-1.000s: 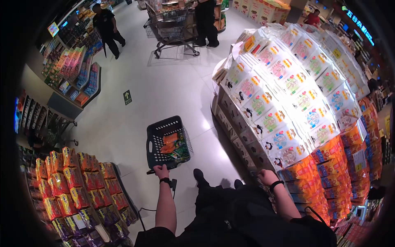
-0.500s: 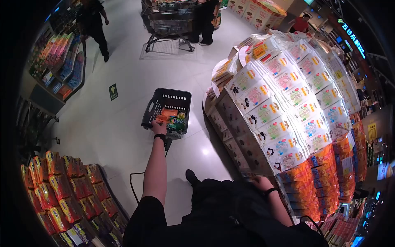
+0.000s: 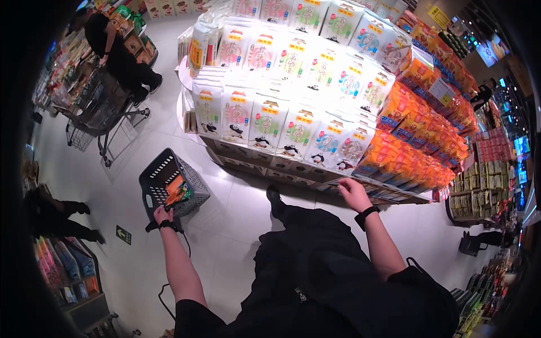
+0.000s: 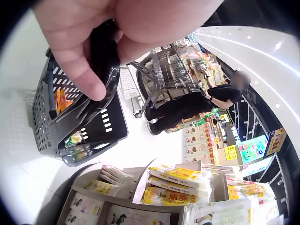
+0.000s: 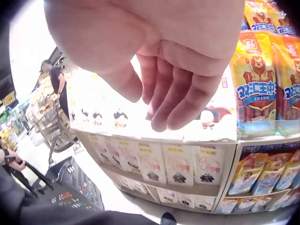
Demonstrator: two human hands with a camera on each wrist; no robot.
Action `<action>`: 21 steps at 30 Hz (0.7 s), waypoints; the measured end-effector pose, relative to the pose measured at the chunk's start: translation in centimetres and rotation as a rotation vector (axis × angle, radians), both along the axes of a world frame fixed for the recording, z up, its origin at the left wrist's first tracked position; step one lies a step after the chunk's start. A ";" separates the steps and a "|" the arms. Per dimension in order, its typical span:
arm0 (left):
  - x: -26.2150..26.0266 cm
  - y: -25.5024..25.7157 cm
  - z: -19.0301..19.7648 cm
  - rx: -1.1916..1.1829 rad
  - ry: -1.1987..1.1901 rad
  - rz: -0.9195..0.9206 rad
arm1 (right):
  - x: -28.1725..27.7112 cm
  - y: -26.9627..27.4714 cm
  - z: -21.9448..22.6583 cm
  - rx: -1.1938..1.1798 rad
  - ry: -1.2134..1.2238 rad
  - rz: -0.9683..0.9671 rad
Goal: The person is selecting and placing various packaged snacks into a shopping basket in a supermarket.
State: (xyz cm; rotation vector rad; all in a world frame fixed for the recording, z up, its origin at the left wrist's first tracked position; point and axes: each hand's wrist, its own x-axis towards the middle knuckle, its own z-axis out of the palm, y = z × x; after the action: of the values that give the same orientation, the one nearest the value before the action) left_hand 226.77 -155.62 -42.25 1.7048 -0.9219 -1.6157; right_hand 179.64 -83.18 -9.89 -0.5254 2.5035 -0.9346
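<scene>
My left hand grips the black handle of a dark grey perforated shopping basket on my left. Inside the basket lie an orange packet and green packets. My right hand hangs with loosely curled fingers and nothing in it. In the right wrist view its fingers overlap the display of white panda-print packages. Orange bags with a lion picture stand just to the right of that hand.
The long display shelf runs across the front. A wire shopping cart with a person in black stands at the far left. Another person's dark legs show at the left edge. A green floor sign lies nearby.
My view has turned right, so the white packages now stretch ahead and the cart has shifted left. The basket has swung to my left, still held. My right hand stays without a hold.
</scene>
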 end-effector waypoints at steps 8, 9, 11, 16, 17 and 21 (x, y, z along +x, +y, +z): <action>-0.3 0.9 6.8 0.157 -0.136 -0.269 | -11.6 -5.7 -5.6 -0.321 0.090 -0.471; -0.2 1.6 8.1 0.365 0.202 -0.166 | -12.5 -6.6 -5.6 -0.352 0.099 -0.486; -2.0 3.6 9.6 0.423 0.213 -0.101 | -13.6 -7.9 -6.3 -0.291 0.130 -0.550; -9.6 7.0 13.3 0.225 -0.378 -0.366 | -14.4 -8.9 -6.3 -0.435 -0.069 -0.653; -11.6 7.5 13.9 0.208 -0.430 -0.431 | -14.6 -8.8 -5.2 -0.337 -0.043 -0.556; -19.3 8.4 15.1 0.043 -0.439 -0.792 | -13.1 -9.9 -4.5 -0.291 0.122 -0.539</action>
State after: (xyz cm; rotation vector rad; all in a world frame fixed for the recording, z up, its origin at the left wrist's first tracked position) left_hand 207.45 -147.19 -27.18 1.8825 -1.9798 -1.7345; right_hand 166.53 -93.11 -14.39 0.0273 2.6872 -1.5181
